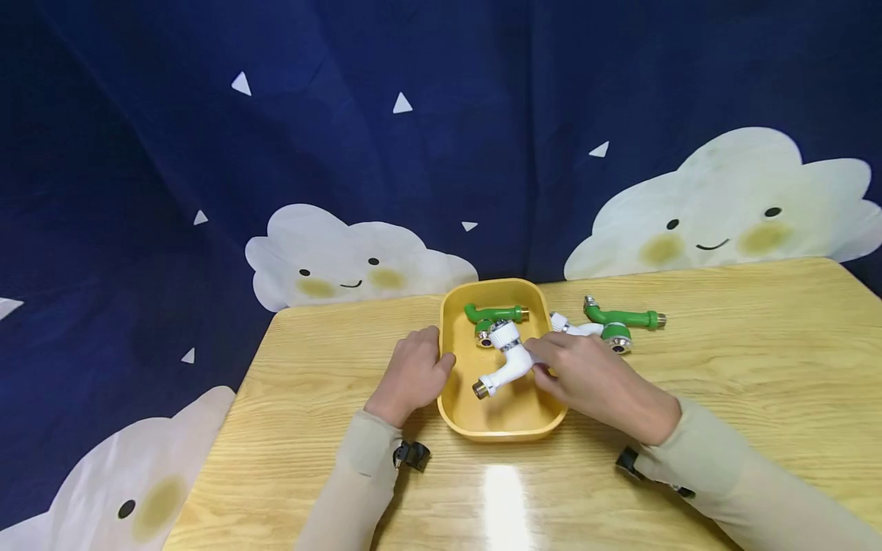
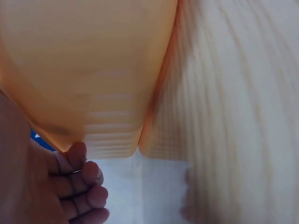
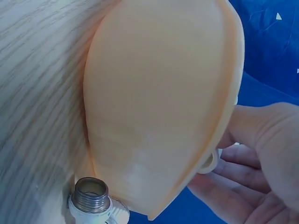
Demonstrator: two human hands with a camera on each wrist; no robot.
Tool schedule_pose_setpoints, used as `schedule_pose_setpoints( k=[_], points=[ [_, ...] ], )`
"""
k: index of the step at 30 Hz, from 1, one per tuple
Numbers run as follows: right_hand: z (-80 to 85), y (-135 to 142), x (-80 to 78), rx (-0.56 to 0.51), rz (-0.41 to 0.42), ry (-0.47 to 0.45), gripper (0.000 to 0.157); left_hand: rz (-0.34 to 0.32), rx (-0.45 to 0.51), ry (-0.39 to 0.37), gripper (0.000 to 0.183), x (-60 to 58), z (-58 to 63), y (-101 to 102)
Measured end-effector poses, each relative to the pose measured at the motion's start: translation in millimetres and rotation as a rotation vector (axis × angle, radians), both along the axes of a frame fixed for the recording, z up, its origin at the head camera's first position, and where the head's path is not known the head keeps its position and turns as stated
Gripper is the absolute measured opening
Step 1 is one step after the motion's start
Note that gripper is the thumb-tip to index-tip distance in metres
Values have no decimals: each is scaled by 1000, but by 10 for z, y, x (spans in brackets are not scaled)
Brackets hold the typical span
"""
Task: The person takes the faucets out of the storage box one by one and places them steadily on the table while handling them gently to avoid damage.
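My right hand [image 1: 596, 379] grips a white tap [image 1: 513, 363] by one end, over the right side of a yellow plastic bin [image 1: 503, 435]. The tap's brass threaded end points down and left, towards the front of the bin. In the right wrist view a pale rounded end [image 3: 209, 163] shows between thumb and fingers beside the rim. My left hand [image 1: 411, 375] holds the bin's left rim, thumb over the edge and fingers along the outer wall. Inside, at the back, lies a green tap [image 1: 499, 314], partly covered by the white one.
Right of the bin, on the wooden table [image 1: 744, 360], lie another green tap [image 1: 630, 318] and a second white tap [image 1: 584, 329], partly hidden by my right hand. A dark blue cloth [image 1: 441, 153] with clouds hangs behind the table.
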State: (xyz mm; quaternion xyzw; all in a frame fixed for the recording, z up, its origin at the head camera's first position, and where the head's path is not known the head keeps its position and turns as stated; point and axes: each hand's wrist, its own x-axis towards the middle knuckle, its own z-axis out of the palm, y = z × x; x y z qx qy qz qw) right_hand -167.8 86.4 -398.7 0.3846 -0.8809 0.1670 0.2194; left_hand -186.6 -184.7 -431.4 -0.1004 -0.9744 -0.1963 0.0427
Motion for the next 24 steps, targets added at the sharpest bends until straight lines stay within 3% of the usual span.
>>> schedule_pose_setpoints(
  k=[6, 24],
  points=[
    [2, -12, 5, -9, 6, 34, 15, 11, 3, 12, 16, 5, 2, -26],
    [24, 42, 13, -2, -14, -4, 13, 8, 19, -15, 16, 2, -10, 2]
  ],
)
